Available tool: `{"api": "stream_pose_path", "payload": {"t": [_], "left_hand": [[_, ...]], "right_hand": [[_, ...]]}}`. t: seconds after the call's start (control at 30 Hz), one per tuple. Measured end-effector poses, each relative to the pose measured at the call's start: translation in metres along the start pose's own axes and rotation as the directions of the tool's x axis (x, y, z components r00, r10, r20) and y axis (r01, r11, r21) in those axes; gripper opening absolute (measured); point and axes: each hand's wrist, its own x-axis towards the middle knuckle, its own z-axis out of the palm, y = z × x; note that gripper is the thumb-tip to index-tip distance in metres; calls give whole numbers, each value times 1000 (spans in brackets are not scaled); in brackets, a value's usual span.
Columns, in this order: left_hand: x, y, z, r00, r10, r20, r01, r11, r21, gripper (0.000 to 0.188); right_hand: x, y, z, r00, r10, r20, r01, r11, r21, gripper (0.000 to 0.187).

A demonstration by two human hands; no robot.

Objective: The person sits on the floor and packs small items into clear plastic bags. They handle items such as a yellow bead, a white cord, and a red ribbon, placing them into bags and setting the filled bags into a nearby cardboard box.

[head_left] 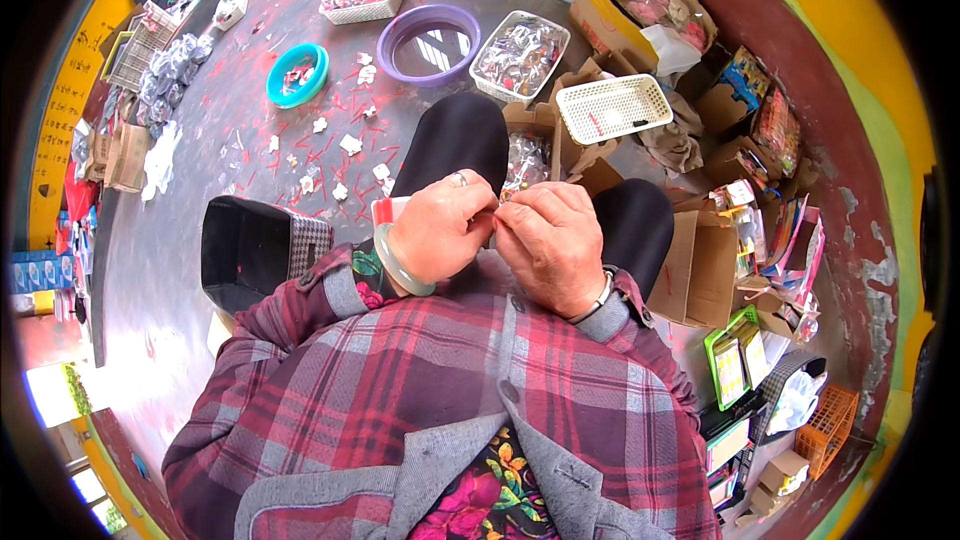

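My left hand (437,227) and my right hand (552,243) meet over my lap, fingertips almost touching. Both are closed in a pinch. Between the fingertips there is a hint of red, too small to name. A red and white flat piece (386,210) shows beside my left hand, partly covered by it; whether the hand grips it I cannot tell. Just beyond my hands, between my knees, a cardboard box (545,120) holds clear plastic packets (527,162).
A black bin (240,245) stands left of my lap. Ahead are a teal basin (297,76), a purple basin (428,77), a basket of packets (519,57) and a cream basket (613,108). Red scraps and white pieces (350,145) litter the floor. Cardboard boxes (697,265) crowd the right.
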Motion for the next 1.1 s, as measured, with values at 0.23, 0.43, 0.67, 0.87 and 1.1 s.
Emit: {"api": "stream_pose_path", "payload": {"t": [0.23, 0.43, 0.67, 0.87, 1.1], "left_hand": [[1, 3, 2, 980, -177, -96, 176, 984, -18, 17], [-2, 7, 4, 940, -341, -4, 334, 922, -197, 13], [1, 7, 8, 909, -392, 144, 410, 769, -491, 13], [-11, -22, 13, 872, -407, 273, 488, 678, -550, 12], [-18, -52, 24, 839, -401, 368, 544, 587, -600, 10]], "right_hand": [[-5, 3, 0, 997, 30, -69, -30, 1000, 1, 13], [-9, 5, -3, 988, 20, -155, -18, 1000, 16, 13], [-20, 10, -28, 989, 109, -96, -88, 975, 203, 15], [-64, 53, -132, 855, 424, -299, -425, 903, 64, 12], [-180, 141, -221, 436, 898, 60, -894, 440, -86, 18]]}}
